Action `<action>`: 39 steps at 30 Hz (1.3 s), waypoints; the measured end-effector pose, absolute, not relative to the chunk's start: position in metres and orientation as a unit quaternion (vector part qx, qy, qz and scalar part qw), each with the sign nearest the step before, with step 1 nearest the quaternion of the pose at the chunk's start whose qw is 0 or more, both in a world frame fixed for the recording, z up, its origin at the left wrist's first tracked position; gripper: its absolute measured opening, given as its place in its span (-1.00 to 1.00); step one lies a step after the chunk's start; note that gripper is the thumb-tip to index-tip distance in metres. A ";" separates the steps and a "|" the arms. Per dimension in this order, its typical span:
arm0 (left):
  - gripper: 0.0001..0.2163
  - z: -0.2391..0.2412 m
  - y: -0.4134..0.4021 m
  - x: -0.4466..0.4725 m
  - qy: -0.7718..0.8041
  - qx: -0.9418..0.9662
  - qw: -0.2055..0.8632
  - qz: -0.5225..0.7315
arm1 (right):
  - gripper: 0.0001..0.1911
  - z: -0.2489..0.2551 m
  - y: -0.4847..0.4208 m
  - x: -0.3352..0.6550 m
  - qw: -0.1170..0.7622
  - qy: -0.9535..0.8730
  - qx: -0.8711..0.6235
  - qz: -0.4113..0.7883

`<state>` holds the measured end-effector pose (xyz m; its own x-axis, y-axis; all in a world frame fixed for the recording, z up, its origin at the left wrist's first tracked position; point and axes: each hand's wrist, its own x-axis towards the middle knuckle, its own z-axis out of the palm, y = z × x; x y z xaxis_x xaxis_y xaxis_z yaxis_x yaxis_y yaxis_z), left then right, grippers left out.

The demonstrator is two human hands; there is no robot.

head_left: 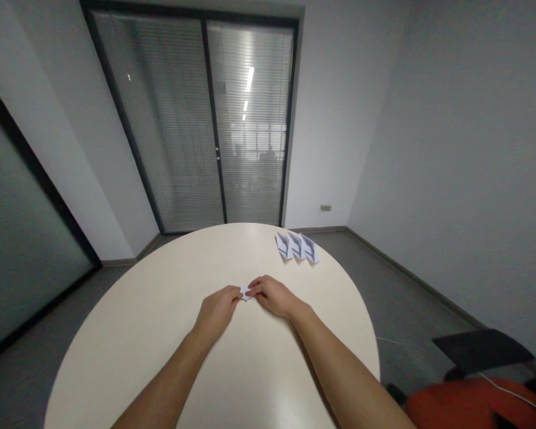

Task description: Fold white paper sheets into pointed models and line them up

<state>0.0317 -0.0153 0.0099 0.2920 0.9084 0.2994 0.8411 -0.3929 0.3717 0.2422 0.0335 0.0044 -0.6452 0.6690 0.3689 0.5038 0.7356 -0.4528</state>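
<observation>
Between my hands, near the middle of the round table, is a small piece of folded white paper [245, 292]. My left hand [221, 307] pinches its left side between thumb and fingers. On the right side, my right hand [270, 294] grips the paper with its fingertips. Much of the paper is covered by my fingers, so its full shape cannot be made out. Farther off, toward the back right of the table, several folded white paper pieces [297, 247] lie side by side in a row, slightly overlapping, with pointed lower ends.
The pale round table [129, 339] fills the lower middle. A red-seated chair [455, 405] with a dark part [485, 348] stands at the lower right, a thin cable over it. Glass panels with blinds [174, 131] stand behind the table, and a wall socket [326, 208] sits low on the wall.
</observation>
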 end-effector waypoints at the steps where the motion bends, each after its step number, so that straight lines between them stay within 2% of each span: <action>1: -0.75 0.011 -0.016 0.032 0.550 0.801 0.073 0.225 | -0.61 0.005 0.034 0.242 0.258 -0.895 -0.329 0.157; 15: -0.75 0.012 -0.019 0.034 0.560 0.801 0.059 0.205 | -0.56 0.009 0.027 0.240 0.247 -0.893 -0.346 0.148; 25: -0.72 0.008 -0.019 0.034 0.546 0.809 0.050 0.210 | -0.55 0.017 0.030 0.244 0.218 -0.917 -0.301 0.147; 39: -0.64 0.004 -0.014 0.032 0.518 0.835 0.026 0.185 | -0.66 0.019 0.030 0.250 0.199 -0.891 -0.374 0.162</action>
